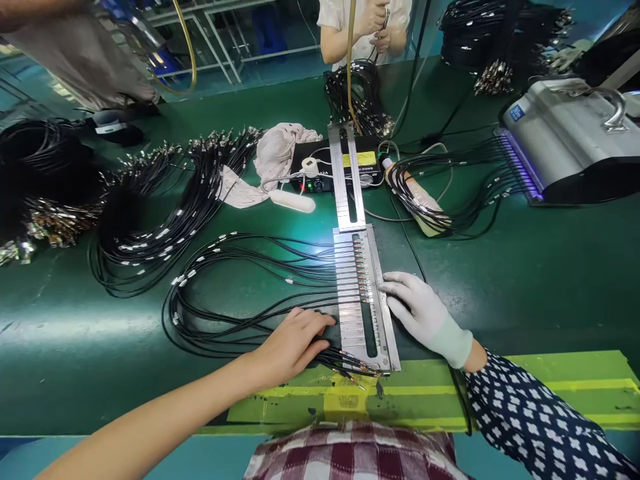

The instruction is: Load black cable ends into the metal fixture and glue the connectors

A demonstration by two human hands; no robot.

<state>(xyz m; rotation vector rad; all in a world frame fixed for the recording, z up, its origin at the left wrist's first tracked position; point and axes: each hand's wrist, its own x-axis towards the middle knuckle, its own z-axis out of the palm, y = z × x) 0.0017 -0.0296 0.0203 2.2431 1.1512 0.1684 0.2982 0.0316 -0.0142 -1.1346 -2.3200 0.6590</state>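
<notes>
A slotted metal jig [351, 327] lies before me, with several thin black cables [260, 250] laid side by side across its upper part. Their stripped or metal ends [361, 267] line up over the slot. My left hand [295, 340], bare, is at the jig's left edge over the cables, its thumb and index finger apart. Loose cable ends [355, 363] stick out past that hand across the jig's lower end. In a white glove, my right hand [420, 310] touches the jig's right edge with fingers stretched out. What lies beneath the left palm is hidden.
A second metal jig [345, 193] leans over a black control box [320, 167]. Cable bundles [165, 227] lie left, beside a crumpled cloth [283, 153]. On the right stand a bottle [425, 213] and a metal lamp housing [570, 147] glowing violet. A person [367, 30] handles cables opposite.
</notes>
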